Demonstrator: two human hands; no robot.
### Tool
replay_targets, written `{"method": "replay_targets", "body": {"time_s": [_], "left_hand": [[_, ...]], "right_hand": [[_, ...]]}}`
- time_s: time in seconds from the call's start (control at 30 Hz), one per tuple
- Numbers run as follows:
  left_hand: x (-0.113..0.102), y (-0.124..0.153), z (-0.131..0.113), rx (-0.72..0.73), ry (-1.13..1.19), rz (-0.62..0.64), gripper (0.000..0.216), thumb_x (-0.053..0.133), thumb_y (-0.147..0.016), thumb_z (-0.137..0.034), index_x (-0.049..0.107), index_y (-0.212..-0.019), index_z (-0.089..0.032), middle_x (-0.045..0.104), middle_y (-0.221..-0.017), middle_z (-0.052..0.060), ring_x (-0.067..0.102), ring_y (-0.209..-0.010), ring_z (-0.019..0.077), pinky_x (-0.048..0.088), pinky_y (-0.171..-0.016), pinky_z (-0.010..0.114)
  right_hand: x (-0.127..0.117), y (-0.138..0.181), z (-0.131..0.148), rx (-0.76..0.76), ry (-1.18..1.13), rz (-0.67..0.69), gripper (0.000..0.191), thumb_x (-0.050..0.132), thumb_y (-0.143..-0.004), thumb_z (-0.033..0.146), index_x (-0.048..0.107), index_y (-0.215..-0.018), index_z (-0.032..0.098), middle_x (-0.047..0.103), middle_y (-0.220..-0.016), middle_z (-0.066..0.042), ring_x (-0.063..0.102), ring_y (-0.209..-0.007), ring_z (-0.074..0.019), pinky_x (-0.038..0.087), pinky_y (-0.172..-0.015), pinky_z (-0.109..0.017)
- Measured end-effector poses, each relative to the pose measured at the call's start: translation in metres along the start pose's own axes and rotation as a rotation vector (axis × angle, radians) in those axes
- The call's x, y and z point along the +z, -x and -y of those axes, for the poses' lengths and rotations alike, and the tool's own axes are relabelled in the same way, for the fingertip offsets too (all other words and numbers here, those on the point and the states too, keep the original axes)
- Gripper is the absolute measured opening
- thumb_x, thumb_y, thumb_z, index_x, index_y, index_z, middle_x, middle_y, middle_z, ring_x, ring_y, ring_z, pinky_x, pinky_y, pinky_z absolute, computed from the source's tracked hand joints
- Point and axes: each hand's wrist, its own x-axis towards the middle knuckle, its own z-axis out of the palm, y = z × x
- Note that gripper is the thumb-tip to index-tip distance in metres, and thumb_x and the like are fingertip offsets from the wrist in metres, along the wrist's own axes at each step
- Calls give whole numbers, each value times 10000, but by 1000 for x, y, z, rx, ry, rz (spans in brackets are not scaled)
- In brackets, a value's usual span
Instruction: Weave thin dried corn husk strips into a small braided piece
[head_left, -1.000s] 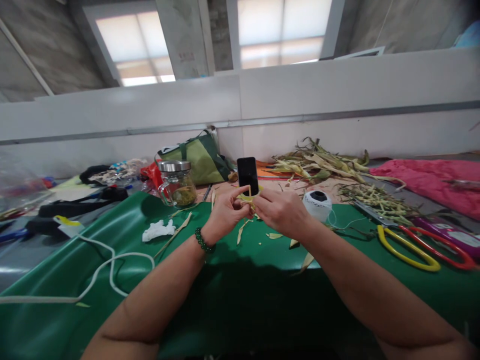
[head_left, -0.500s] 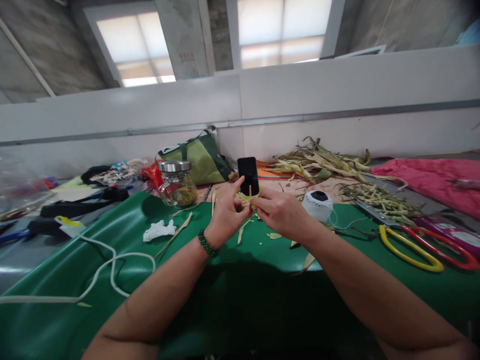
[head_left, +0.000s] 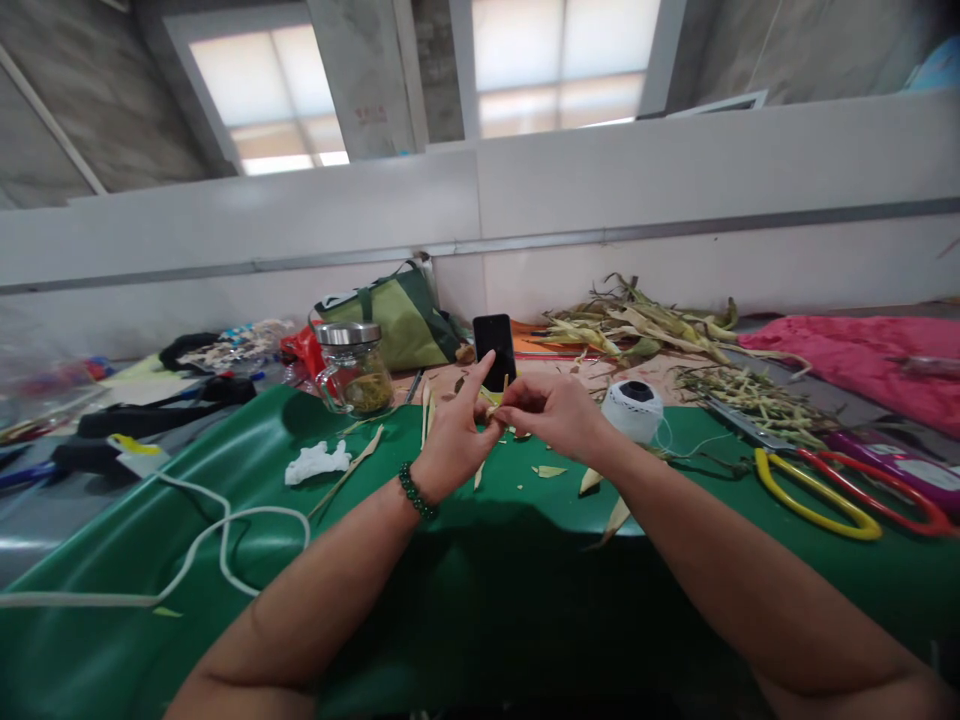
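In the head view, my left hand, with a green bead bracelet at the wrist, pinches a small pale husk strip. Its index finger points up, away from the pinch. My right hand meets it there, thumb and fingertips closed on the same strip. Most of the strip is hidden by the fingers. Just behind the hands a black phone stands upright. Husk scraps lie on the green sheet around them.
A white thread spool stands right of my hands. Further right are yellow-and-red-handled scissors and dry stalk pieces. A husk pile lies behind. On the left are a lidded glass jar, crumpled white tissue and a white cord.
My right hand has turned slightly, its fingers spreading more above the strip. The strip's upright end sits lower behind the fingers. Both hands stay together in front of the phone.
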Motion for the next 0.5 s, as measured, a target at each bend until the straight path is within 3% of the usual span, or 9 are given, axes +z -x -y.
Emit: {"method": "replay_targets", "body": {"time_s": [0.23, 0.33, 0.5], "left_hand": [[2, 4, -1, 42, -201, 23, 810, 533, -752, -78, 207, -1486, -190, 585, -596, -75, 529, -557, 98, 433, -604, 193], [4, 6, 3, 81, -288, 40, 820, 520, -776, -121, 138, -1499, -182, 613, -638, -49, 548, -567, 113, 431, -586, 198], [7, 6, 6, 139, -453, 121, 782, 491, -797, -154, 142, -1496, -129, 668, -728, 47, 596, -638, 178, 467, -634, 268]], "right_hand": [[11, 5, 3, -21, 333, -96, 56, 609, -762, 168, 660, -784, 158, 635, -620, -6, 534, -529, -109, 379, -542, -229], [12, 4, 3, -8, 288, -69, 152, 555, -766, 106, 671, -856, 147, 648, -615, -10, 550, -522, -114, 401, -544, -230], [6, 1, -1, -11, 173, 77, 220, 493, -758, 53, 691, -799, 142, 684, -648, -24, 584, -538, -115, 413, -520, -222]]}}
